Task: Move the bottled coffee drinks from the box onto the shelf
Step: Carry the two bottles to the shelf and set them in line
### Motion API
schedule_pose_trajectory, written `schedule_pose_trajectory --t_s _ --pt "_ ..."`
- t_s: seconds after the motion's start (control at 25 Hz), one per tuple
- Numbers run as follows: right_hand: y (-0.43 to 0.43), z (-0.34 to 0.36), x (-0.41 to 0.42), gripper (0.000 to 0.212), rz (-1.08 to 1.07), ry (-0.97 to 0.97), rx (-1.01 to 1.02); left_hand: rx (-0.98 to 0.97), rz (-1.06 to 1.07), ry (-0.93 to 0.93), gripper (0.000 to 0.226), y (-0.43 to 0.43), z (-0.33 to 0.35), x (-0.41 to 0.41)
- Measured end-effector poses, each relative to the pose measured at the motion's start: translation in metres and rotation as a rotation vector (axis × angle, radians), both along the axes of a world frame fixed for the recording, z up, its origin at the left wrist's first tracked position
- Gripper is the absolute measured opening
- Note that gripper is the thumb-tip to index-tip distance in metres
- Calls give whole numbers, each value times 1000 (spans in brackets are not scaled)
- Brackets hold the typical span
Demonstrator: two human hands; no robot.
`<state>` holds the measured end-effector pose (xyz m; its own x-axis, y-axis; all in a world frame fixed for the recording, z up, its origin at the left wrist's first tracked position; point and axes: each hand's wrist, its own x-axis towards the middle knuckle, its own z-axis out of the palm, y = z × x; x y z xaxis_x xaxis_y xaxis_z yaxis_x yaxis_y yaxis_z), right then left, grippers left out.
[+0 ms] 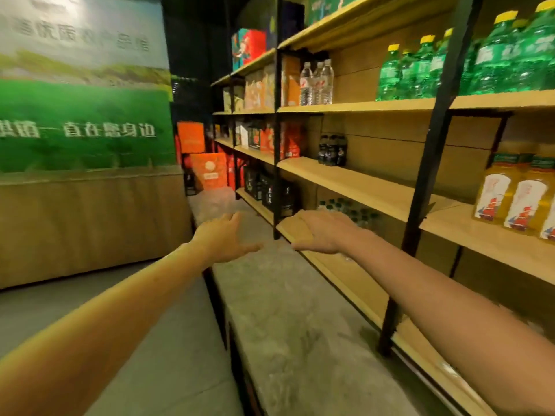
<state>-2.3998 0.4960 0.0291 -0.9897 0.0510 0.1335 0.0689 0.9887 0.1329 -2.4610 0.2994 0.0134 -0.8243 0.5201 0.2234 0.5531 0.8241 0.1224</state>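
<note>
both hands empty and spread above the grey tabletop

nearest the camera, 2 bare forearms reach forward over a long grey tabletop [294, 325] that runs alongside the shelf [354, 181]. the left hand [223, 238] is open, fingers stretched forward and thumb pointing right, holding nothing. the right hand [322, 232] is likewise open and flat, palm down, thumb pointing left toward the other thumb; the 2 thumbs are near each other but apart. whether either palm touches the surface below cannot be told. the right hand sits over the front edge of the lowest wooden board of the shelf.

just beyond the right hand, on that low board, the caps of a cluster of small bottles [351, 210] show, and left of them stand dark boxes [270, 190]. 1 level up, a small group of dark bottled coffee drinks [332, 150] stands at the back left of an otherwise mostly bare board; yellow juice bottles [516, 193] stand further right on that level. above, clear water bottles [316, 81] and green soda bottles [468, 61] fill the next board.

the box named in the task is not in view. farther back, orange cartons [207, 169] are stacked on the floor, and a green banner [81, 115] with white lettering covers the left wall.
</note>
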Motion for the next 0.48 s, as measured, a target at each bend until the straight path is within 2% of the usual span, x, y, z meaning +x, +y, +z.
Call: schedule_pose_trajectory --t_s 0.16,0.48 --pt "-134 -3 -56 66 290 -19 14 -8 262 2 88 -150 -7 -12" --pt "-452 -15 -115 77 745 -16 -1 -77 687 -35 93 -446 -24 8"
